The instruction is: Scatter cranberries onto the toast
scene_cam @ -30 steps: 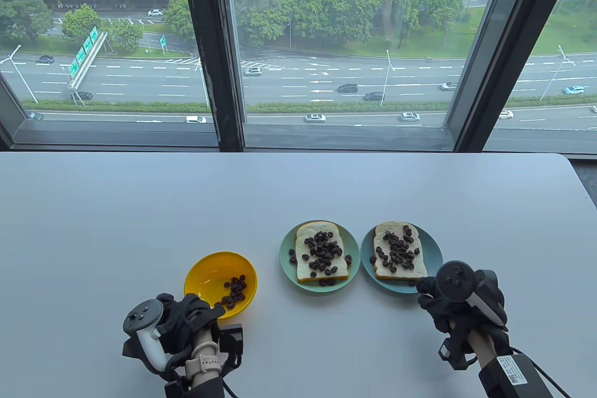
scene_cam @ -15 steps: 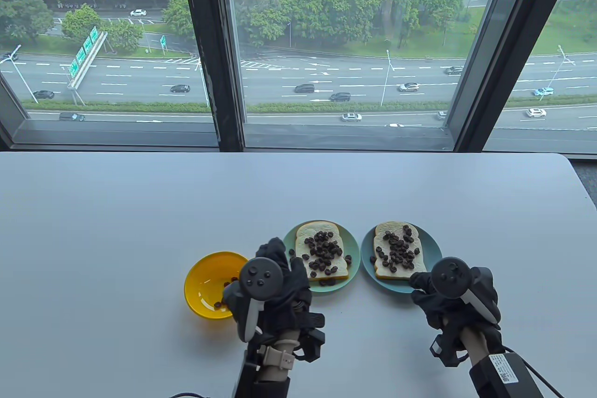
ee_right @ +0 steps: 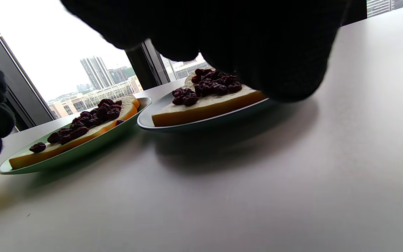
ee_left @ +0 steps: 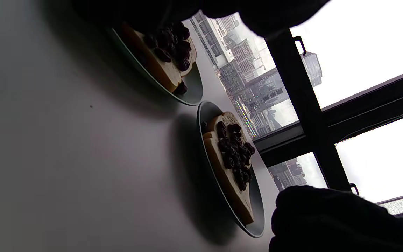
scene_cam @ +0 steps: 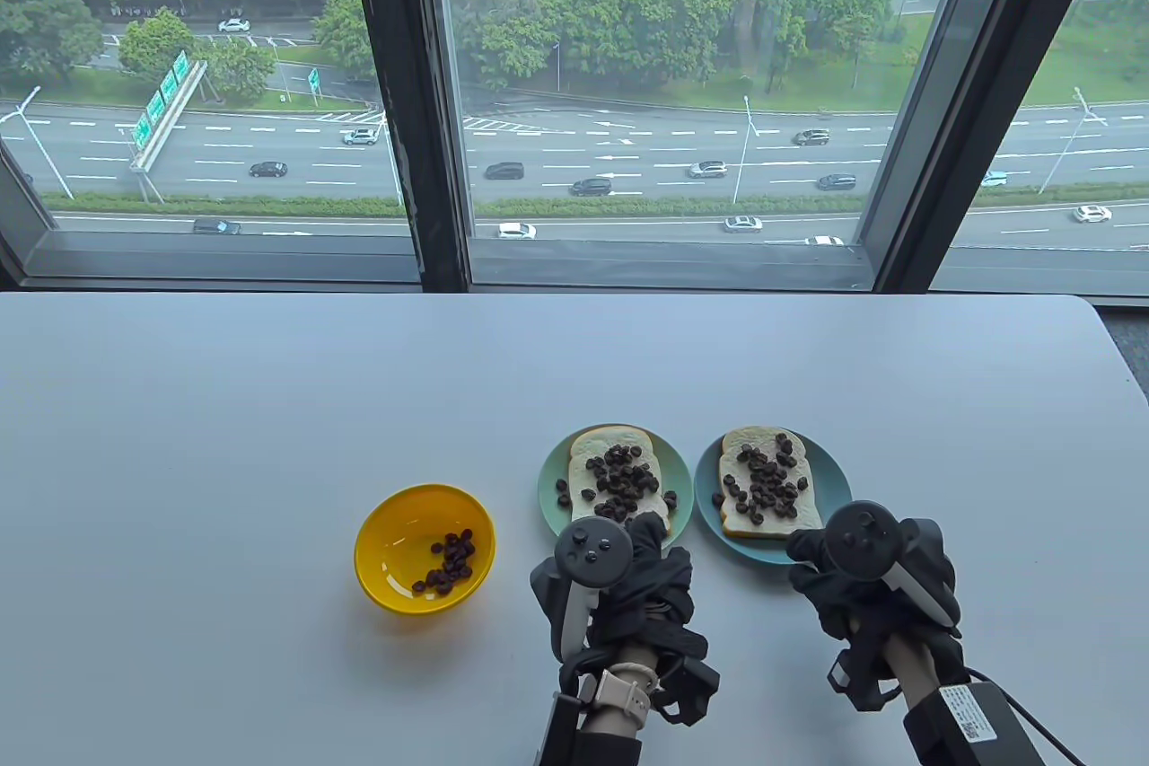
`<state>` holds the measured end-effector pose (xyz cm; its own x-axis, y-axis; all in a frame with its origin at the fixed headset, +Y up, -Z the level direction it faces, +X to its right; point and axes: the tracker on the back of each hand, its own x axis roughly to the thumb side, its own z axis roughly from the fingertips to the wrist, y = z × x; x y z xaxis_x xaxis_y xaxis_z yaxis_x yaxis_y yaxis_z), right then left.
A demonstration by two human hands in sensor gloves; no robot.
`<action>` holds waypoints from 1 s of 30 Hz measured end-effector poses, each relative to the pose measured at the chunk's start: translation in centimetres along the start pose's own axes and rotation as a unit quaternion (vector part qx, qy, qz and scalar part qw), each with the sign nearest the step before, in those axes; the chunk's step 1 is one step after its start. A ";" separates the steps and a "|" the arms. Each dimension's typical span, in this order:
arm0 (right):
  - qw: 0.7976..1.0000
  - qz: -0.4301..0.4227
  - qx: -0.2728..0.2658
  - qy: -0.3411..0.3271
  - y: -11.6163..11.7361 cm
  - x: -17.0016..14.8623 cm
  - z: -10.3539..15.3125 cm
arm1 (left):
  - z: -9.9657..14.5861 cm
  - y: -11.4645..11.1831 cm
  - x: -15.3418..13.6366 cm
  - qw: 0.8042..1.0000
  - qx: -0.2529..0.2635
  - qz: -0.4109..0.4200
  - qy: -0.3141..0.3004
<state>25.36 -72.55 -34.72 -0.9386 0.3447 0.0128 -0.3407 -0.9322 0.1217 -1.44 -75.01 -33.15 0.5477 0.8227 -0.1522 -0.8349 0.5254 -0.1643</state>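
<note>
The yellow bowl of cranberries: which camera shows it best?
The table view: the yellow bowl sits fully visible left of the plates, a few cranberries inside. Neither wrist view shows it; both show only the two toast plates.

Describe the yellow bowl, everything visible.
The yellow bowl is round, shallow and glossy, plastic by the look, upright on the white table, left of the two plates. A small cluster of dark cranberries lies inside toward its right and near side; the rest of the inside is bare. No hand touches it: the left hand is to its right, at the near edge of the left plate.
</note>
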 end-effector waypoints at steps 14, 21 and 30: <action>0.994 0.077 -0.080 -0.009 0.0 1.3 0.5 | 0.3 0.9 0.9 0.988 0.062 -0.141 -0.021; 0.975 0.168 -0.141 -0.015 -0.1 1.6 0.7 | 0.2 0.9 1.2 0.965 0.075 -0.250 -0.017; 0.958 0.262 -0.118 -0.020 1.5 2.6 0.7 | -0.2 0.5 0.7 0.958 0.021 -0.286 -0.017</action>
<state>22.41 -73.02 -33.81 -0.9830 -0.1772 0.0485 0.1690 -0.9757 -0.1393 -1.47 -74.22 -33.55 0.9150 0.4031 -0.0166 -0.3998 0.9004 -0.1717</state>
